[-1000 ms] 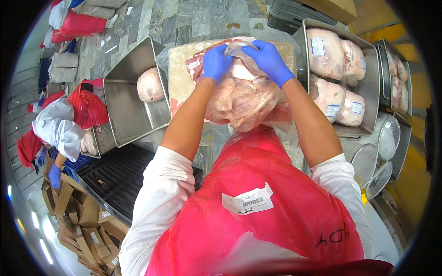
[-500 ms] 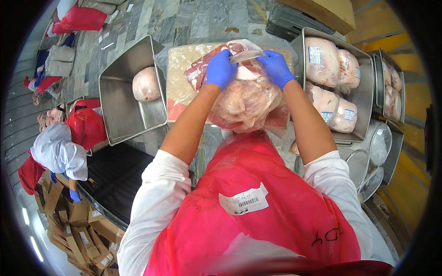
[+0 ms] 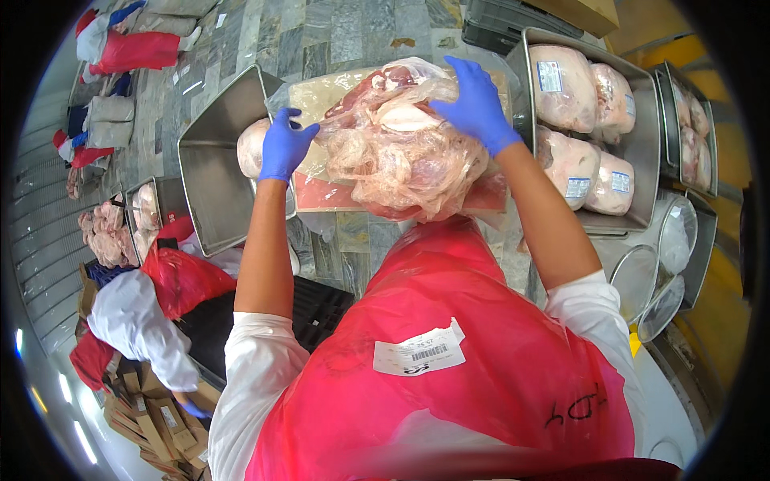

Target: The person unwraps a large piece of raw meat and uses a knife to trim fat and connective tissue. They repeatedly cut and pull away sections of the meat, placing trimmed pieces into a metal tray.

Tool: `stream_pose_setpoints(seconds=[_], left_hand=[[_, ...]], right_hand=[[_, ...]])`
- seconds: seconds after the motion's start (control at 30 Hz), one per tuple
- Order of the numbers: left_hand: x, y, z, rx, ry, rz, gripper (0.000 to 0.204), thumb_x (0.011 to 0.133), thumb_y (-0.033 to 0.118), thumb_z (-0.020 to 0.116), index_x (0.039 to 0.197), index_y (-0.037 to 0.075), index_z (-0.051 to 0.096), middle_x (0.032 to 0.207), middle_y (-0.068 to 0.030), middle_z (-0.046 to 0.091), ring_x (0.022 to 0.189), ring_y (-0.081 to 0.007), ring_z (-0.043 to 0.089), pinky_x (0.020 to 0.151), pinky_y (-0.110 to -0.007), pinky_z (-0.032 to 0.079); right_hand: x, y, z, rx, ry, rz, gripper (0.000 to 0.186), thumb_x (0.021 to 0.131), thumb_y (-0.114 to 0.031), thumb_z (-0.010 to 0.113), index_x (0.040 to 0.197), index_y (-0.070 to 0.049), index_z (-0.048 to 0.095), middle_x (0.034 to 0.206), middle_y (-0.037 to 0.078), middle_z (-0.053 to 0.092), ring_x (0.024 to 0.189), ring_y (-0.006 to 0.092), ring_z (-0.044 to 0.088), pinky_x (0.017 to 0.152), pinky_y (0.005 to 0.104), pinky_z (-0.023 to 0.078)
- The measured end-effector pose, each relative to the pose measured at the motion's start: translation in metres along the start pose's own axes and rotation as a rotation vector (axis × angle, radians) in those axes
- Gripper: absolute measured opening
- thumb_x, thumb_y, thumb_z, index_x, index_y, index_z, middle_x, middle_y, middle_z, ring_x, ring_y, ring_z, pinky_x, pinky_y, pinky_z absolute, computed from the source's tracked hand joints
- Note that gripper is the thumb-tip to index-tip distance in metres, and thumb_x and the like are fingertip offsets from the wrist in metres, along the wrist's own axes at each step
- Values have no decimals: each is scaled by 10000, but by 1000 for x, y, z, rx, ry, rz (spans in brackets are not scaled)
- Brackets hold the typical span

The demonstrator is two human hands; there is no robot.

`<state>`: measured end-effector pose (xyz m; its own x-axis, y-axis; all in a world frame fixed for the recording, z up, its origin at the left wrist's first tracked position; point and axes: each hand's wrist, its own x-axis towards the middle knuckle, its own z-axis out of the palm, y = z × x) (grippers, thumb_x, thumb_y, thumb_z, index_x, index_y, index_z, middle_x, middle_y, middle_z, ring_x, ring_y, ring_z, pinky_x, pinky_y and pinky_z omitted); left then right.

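Note:
A large mass of pink and red meat in clear, crumpled plastic (image 3: pixel 405 164) lies in front of me on a board (image 3: pixel 317 192) covered in plastic. My left hand (image 3: pixel 287 144), in a blue glove, is left of the meat, fingers curved and apart with nothing gripped, beside the board's edge. My right hand (image 3: pixel 477 104), also gloved, is spread open at the meat's upper right, its thumb on or just over the plastic.
Steel tubs stand on both sides: one (image 3: pixel 210 200) with a wrapped piece at left, one (image 3: pixel 634 216) with several at right. A narrower tub (image 3: pixel 706 190) and round clear objects (image 3: pixel 634 284) are farther right. A bent-over co-worker (image 3: pixel 136 321) is near cardboard (image 3: pixel 160 425) at lower left.
Both my hands have let go of the bunched plastic: the left moved out to the left, the right upward with fingers spreading. The co-worker at lower left shifted rightward and down.

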<state>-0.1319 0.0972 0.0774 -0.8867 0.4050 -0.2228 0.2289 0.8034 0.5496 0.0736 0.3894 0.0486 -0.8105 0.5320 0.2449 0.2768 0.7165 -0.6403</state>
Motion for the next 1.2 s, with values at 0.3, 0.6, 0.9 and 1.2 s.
stream_pose_setpoints(seconds=[0.3,0.6,0.9,1.2], left_hand=[[26,51,108,300,-85,624,320,961,379,600,1247,273,695,1578,-162,377,1427,-461,353,1107,-616,357],[26,34,105,185,-18,633,288,963,277,561,1208,231,705,1392,-157,578,1184,-414,592,973,-512,505],[-27,-1,111,227,98,480,408,933,192,538,1325,150,643,1303,-286,594,1149,-483,578,1015,-530,463],[-50,-25,119,74,-13,381,529,1056,270,415,1500,-17,403,1562,-301,335,1482,-463,239,1213,-475,216]], right_hand=[[-97,-61,25,-19,-105,-292,476,865,-383,660,1186,-33,630,1087,164,606,1061,348,557,979,510,402],[-89,-28,24,-47,-217,-285,467,876,-392,660,1228,-86,641,1031,158,651,989,356,604,885,499,442],[-22,-28,54,-256,-258,-75,609,784,-498,696,1263,-126,647,1017,167,727,981,359,673,934,502,476],[-82,-48,17,-218,-158,-73,680,825,-451,666,1347,-26,566,1443,217,489,1337,389,447,1118,526,327]])
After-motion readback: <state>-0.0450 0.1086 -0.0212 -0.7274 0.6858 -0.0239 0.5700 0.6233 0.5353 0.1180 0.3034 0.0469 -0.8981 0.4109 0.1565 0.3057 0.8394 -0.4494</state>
